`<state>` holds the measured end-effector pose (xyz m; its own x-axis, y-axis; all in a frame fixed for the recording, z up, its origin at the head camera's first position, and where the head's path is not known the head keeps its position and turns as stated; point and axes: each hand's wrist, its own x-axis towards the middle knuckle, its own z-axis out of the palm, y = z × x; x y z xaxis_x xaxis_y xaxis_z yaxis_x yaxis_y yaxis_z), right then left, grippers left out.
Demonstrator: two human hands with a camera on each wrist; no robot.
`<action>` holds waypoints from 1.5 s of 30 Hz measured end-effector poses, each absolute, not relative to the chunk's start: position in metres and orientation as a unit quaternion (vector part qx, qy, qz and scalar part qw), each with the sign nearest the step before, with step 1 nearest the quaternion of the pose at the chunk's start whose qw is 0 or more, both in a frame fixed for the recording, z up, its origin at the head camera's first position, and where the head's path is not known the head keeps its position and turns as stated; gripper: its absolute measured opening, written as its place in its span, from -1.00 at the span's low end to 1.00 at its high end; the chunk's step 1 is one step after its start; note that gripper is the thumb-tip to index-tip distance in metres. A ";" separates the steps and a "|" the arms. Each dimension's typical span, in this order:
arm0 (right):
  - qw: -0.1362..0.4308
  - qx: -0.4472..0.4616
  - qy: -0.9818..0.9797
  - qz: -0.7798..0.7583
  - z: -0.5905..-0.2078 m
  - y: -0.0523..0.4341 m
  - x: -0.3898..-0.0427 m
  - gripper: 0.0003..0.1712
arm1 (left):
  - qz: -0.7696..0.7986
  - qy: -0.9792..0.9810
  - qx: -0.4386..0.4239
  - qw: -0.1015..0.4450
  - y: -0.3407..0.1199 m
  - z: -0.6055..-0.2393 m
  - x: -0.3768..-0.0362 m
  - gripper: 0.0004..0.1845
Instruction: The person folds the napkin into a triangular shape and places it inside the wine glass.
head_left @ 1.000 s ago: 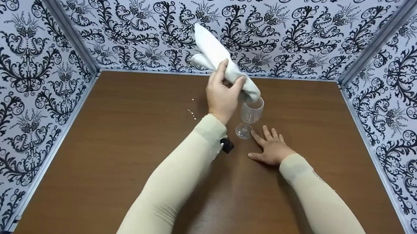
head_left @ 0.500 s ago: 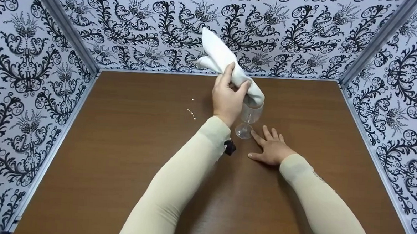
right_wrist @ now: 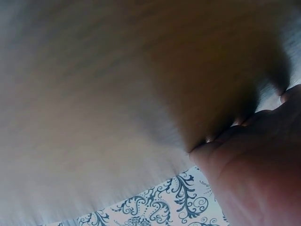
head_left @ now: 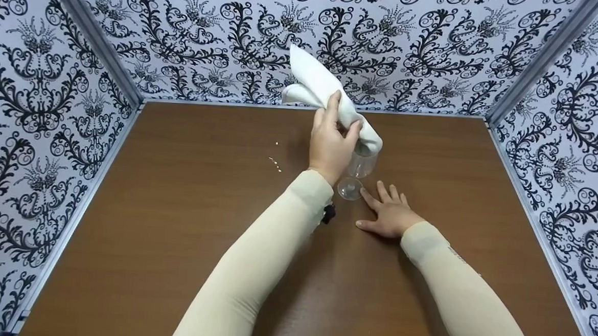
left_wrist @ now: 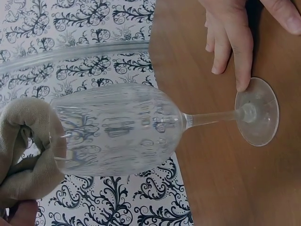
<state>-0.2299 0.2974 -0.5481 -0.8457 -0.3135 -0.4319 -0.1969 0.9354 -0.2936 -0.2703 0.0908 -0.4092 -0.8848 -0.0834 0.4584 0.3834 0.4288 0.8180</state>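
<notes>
A clear wine glass stands upright on the brown table; the left wrist view shows its bowl, stem and foot. My left hand grips a rolled white cloth napkin, whose lower end sits at the glass's rim. My right hand lies flat on the table, fingers straight, with its forefinger touching the foot of the glass. The right wrist view shows only blurred table surface and part of the right hand.
Patterned black-and-white walls close in the table on the left, back and right. A few tiny white specks lie on the table left of the glass.
My left hand has brought the napkin down and slightly right, so its lower end now reaches the glass's rim. The right hand and the glass have stayed put.
</notes>
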 end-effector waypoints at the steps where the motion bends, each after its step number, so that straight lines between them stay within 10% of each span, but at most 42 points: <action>1: 0.243 -0.134 0.954 -0.118 -0.549 0.297 -0.230 0.16 | -0.522 -0.819 -0.094 0.220 0.091 -0.410 -0.270 -0.22; 12: 0.238 -0.131 0.955 -0.117 -0.549 0.298 -0.229 0.14 | -0.482 -0.842 -0.122 0.208 0.090 -0.412 -0.270 -0.39; 27: 0.235 -0.132 0.954 -0.129 -0.545 0.297 -0.225 0.13 | -0.498 -0.841 -0.109 0.179 0.096 -0.419 -0.265 0.12; 45: 0.237 -0.133 0.953 -0.134 -0.545 0.297 -0.225 0.13 | -0.507 -0.842 -0.109 0.148 0.104 -0.418 -0.262 0.27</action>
